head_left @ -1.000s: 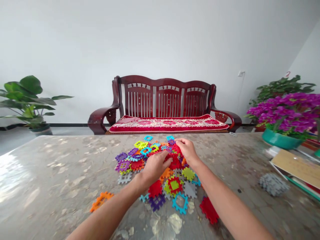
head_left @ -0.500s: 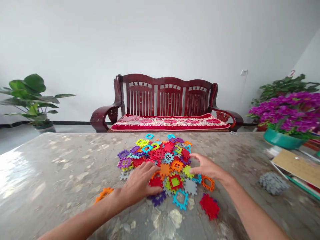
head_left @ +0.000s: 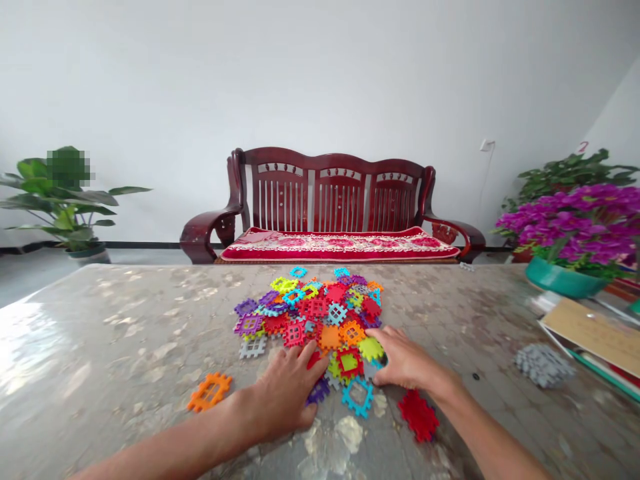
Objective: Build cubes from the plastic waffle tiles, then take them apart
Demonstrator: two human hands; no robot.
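A loose pile of interlocking plastic puzzle tiles [head_left: 331, 337] in many colours lies in front of me, some solid and some with window openings. My left hand [head_left: 290, 387] rests on the near left of the pile, fingers spread over a red tile and a purple tile [head_left: 318, 391]. At the right edge, my right hand [head_left: 406, 360] curves with thumb and fingers apart, touching or close to a lime green tile [head_left: 371, 349]. Its palm hides some tiles. A blue frame tile [head_left: 358, 397] lies between the hands.
An orange tile [head_left: 210, 391] lies apart at left, red tiles [head_left: 419, 416] near my right forearm. Stacked grey tiles [head_left: 544, 365], a small black disc [head_left: 476, 376], a notebook [head_left: 593, 330] and a flower pot [head_left: 565, 277] are on the right. A wooden bench [head_left: 333, 200] stands behind the table.
My left hand has drawn back toward me, uncovering a red window tile. My right hand has shifted inward and nearer; the orange frame tile beside it no longer shows. The black disc is now visible.
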